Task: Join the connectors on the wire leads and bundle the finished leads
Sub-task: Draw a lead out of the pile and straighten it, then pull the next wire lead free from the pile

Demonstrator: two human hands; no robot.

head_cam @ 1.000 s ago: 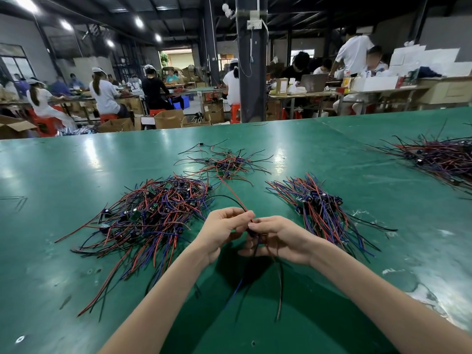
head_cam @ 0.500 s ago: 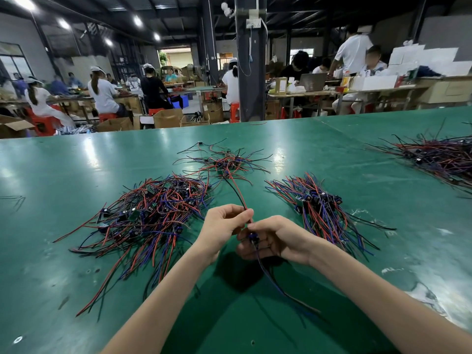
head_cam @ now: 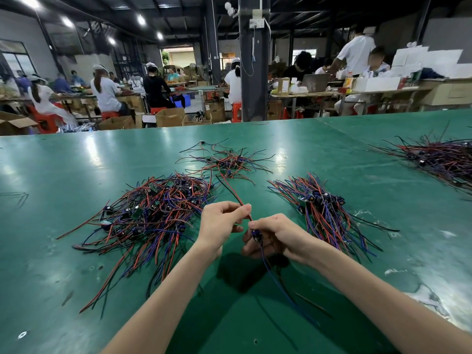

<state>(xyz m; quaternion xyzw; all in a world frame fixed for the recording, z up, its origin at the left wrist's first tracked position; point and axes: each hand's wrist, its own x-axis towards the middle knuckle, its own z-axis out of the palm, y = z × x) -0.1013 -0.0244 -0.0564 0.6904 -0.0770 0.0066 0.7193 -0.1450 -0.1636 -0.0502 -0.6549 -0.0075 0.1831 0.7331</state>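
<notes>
Hands worked close together just above the green table (head_cam: 76,290). Left hand (head_cam: 222,223) pinched a red-and-black lead (head_cam: 231,190) between thumb and forefinger; the lead ran toward 12 o'clock into a small loose pile (head_cam: 227,160). Right hand (head_cam: 275,236) curled round a small blue connector (head_cam: 256,235), with blue and dark wires (head_cam: 278,284) trailing from it toward 5 o'clock. Large tangled pile (head_cam: 153,210) lay at 10 o'clock of the hands, a narrower pile (head_cam: 324,208) at 2 o'clock, and a far pile (head_cam: 444,157) well apart beyond it. Whether the connector was fully joined could not be told.
</notes>
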